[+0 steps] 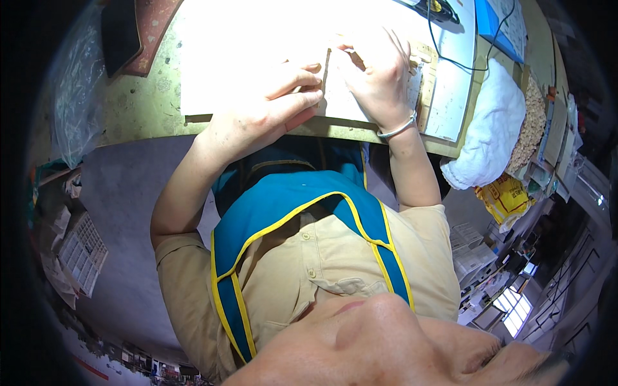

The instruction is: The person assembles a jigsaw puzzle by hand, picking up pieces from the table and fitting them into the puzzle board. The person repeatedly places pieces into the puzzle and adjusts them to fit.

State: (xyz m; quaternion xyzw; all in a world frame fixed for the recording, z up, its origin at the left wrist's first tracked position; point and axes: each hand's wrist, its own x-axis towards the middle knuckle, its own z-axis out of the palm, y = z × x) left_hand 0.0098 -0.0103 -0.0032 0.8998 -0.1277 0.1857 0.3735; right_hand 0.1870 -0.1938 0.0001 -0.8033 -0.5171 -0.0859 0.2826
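Observation:
Both hands work close together over a brightly lit white sheet (pixel 225 71) on the bench. My left hand (pixel 280 103) rests at the sheet's near edge, its fingers bent and held together; whatever they grip, if anything, is hidden. To its right, my right hand (pixel 380 77) has thumb and forefinger brought together in a pinch, the other fingers raised. Glare washes out what is between those fingertips. Beside the right hand lie small tan, wood-like pieces (pixel 425 83). A narrow dark line runs between the two hands.
A black tool (pixel 441 10) with a cable lies at the far right, near a blue box (pixel 497 29). A white towel (pixel 488 132) hangs over the right edge. On the left are a dark flat panel (pixel 121 35) and a clear plastic bag (pixel 78 96).

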